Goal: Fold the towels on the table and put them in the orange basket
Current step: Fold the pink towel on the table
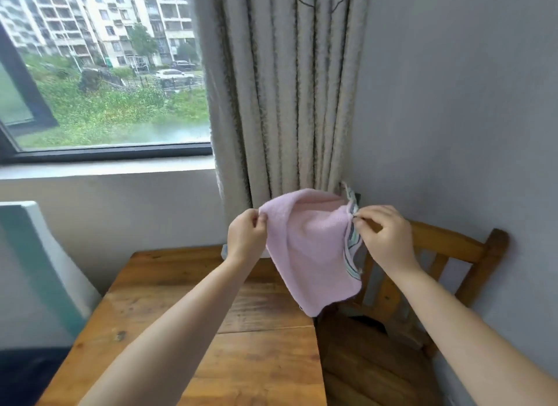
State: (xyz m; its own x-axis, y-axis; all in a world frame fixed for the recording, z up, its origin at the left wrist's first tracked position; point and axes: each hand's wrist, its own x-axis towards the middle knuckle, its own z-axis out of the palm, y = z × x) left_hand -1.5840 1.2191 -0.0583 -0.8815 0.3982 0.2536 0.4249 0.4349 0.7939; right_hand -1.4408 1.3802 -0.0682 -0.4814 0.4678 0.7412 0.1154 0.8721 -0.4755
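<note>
towel (311, 248) hangs lengthwise, pinched by both hands.

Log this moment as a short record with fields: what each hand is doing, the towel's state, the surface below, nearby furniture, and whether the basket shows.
left hand: left hand pinches the towel's upper left edge
right hand: right hand pinches the upper right edge
towel: pink towel held up in the air, hanging, not yet folded
surface: wooden table beneath
furniture: wooden chair right of the table
basket: not in view
</note>
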